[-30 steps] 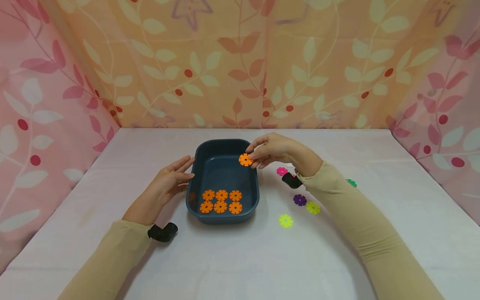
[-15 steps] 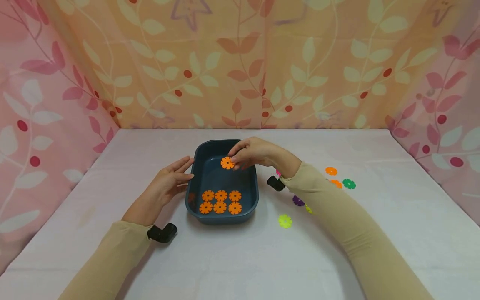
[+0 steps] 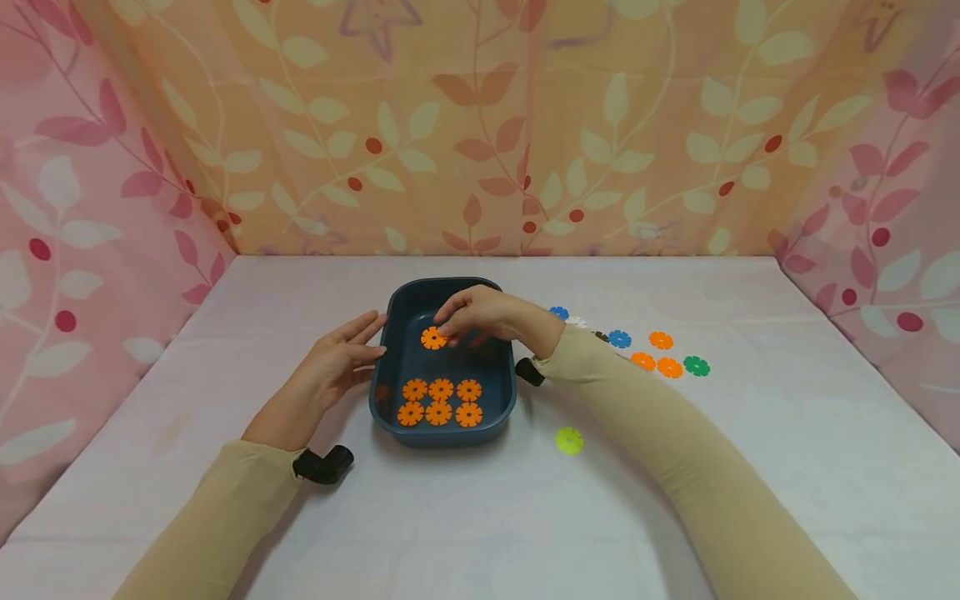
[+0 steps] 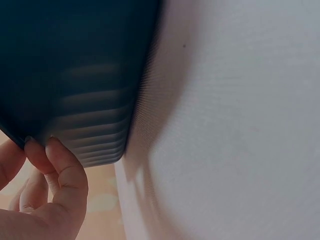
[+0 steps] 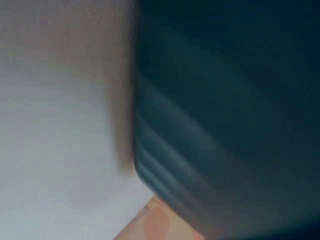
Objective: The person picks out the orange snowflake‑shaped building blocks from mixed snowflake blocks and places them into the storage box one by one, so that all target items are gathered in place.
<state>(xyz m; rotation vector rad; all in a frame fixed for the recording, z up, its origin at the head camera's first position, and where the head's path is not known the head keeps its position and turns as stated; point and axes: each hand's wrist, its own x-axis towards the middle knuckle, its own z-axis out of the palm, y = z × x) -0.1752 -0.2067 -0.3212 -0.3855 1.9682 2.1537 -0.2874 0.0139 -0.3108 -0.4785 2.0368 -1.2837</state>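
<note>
A deep dark blue tray (image 3: 442,437) stands in the middle of the table. My left hand (image 3: 333,360) touches its left side, fingers spread along the rim; in the left wrist view, fingertips of the hand (image 4: 55,185) rest against the outer wall just under the rim. My right hand (image 3: 483,315) reaches over the right rim and pinches an orange slotted plastic disc (image 3: 432,337), a flower-shaped building piece, above the tray floor. Several matching orange discs (image 3: 441,389) lie in two rows at the tray's near end. The right wrist view holds only the tray's outer wall (image 5: 200,100), blurred, with the hand out of sight.
On the white cloth (image 3: 450,525) right of the tray lie more discs: orange (image 3: 670,367), green (image 3: 697,366), blue (image 3: 619,339), white (image 3: 576,322) and yellow (image 3: 569,441). The right sleeve (image 3: 675,442) hides others. Floral fabric (image 3: 480,125) walls the back and sides.
My right hand has carried the orange disc leftward and nearer, from over the right rim to the tray's middle. The left hand keeps its place. Some discs on the cloth became uncovered, others covered.
</note>
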